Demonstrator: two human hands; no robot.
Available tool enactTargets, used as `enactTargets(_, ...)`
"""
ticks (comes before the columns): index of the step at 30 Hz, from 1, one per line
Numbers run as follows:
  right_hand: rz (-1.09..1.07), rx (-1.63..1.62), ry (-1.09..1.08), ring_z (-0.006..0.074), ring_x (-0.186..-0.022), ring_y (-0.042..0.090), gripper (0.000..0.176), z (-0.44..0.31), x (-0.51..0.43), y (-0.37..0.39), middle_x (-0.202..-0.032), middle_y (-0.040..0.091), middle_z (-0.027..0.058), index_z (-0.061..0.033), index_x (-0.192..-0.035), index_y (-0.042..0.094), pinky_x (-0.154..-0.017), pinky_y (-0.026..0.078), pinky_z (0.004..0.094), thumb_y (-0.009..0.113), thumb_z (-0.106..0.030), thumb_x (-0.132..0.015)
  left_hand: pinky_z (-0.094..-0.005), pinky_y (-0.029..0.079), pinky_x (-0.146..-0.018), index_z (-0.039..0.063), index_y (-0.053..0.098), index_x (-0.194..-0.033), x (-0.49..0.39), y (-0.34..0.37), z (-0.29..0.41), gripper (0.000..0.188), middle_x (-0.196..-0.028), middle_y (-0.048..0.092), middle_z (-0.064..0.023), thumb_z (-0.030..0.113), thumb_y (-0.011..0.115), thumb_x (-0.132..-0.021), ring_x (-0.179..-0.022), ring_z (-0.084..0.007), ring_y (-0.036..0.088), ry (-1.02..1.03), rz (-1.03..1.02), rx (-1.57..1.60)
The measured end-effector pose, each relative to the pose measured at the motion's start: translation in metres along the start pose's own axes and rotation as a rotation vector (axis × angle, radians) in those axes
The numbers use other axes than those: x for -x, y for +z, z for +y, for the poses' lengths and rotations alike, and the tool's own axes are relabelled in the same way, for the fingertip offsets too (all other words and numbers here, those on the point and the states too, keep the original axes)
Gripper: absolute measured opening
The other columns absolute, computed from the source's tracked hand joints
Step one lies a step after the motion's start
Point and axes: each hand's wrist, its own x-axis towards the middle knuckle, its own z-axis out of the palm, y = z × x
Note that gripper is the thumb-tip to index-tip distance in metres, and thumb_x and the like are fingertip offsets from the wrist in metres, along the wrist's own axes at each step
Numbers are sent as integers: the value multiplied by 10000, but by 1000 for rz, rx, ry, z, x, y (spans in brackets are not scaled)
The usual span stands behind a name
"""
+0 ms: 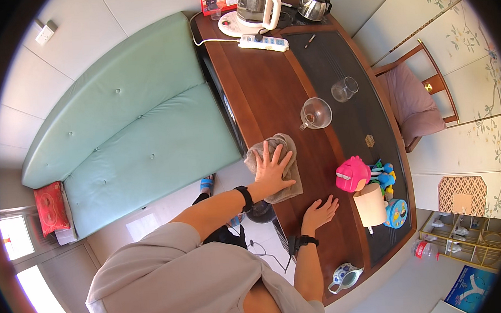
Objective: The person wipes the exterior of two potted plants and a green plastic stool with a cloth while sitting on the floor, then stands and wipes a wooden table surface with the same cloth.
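Note:
My left hand lies palm down on a folded grey-brown towel, its fingers spread over the cloth. The towel is at the near edge of a dark reddish-brown wooden table. To its right, my right hand rests on the tabletop, fingers a little apart and nothing in them. A glass cup with a handle stands beyond the towel, with a little dark matter at its bottom. Beside the cup is a clear glass vessel. A pink dinosaur-shaped toy sits beyond my right hand.
Near the toy are a cream cylinder and a round blue tin. A blue-and-white porcelain pitcher stands at the right end. A power strip, glass kettle and metal teapot occupy the far end. A green sofa adjoins the table.

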Motion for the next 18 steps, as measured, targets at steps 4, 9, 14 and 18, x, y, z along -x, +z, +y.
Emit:
enactTargets(4,10,71,9,376,-1502,297,503,2,2,13,-1597,367,187,-54,-1463,477,-1198,262,564,485,-218,-988,-808,172,-1105,226,503,-1484,-9,10,-3,795,-1598,272,-126,597,703,-810,-1504,-519,70,79,19,-43)
enactTargets(9,-7,108,34,365,-1506,293,510,-4,1,9,-1601,364,178,-52,-1468,466,-1201,259,553,484,-204,-982,-769,206,-1128,261,591,-1383,0,14,-20,597,-1571,344,-71,414,742,-826,-1502,-465,165,232,83,-54)
enactTargets(14,-11,119,36,350,-1505,298,512,-10,0,4,-1600,370,159,-68,-1470,469,-1200,265,541,488,-210,-978,-743,255,-1129,268,622,-1337,5,2,-43,574,-1543,392,-47,382,766,-793,-1499,-439,212,359,70,-75)
enactTargets(18,2,124,38,357,-1496,314,513,-12,-1,3,-1590,381,163,-62,-1460,476,-1204,259,539,505,-198,-966,-743,277,-1119,280,618,-1345,-23,-7,-54,584,-1545,395,-44,392,765,-791,-1493,-433,222,321,58,-89)
